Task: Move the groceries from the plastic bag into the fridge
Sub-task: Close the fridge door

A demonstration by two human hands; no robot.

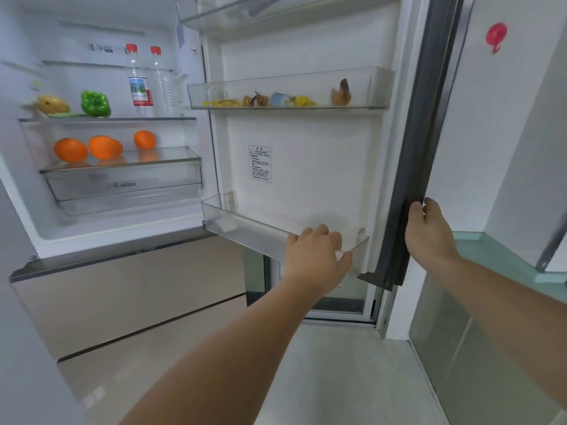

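The fridge [122, 222] is seen standing open across the left and centre of the frame, and the step in hand is judged to be a late one: produce is already set on the shelves and the door is being handled, perhaps to be closed. The right hand [429, 234], right of centre, is curled around the dark edge of the open door [306, 148], fingers wrapped behind the seal. The left hand [316, 256], low in the centre, is closed over the front rim of the lower door bin [245, 228], fingers hooked over it and thumb beneath; no grocery is held. The plastic bag is not in view, so what is left in it cannot be told. Oranges [70, 149], a green pepper [95, 103] and two bottles [139, 81] are seen at the upper left, and small wrapped items [277, 99] in the upper door bin. If the door is to be closed, release of the bin is called for next. A pale floor [337, 378] fills the bottom, and a green-topped counter [491, 250] lies at the right
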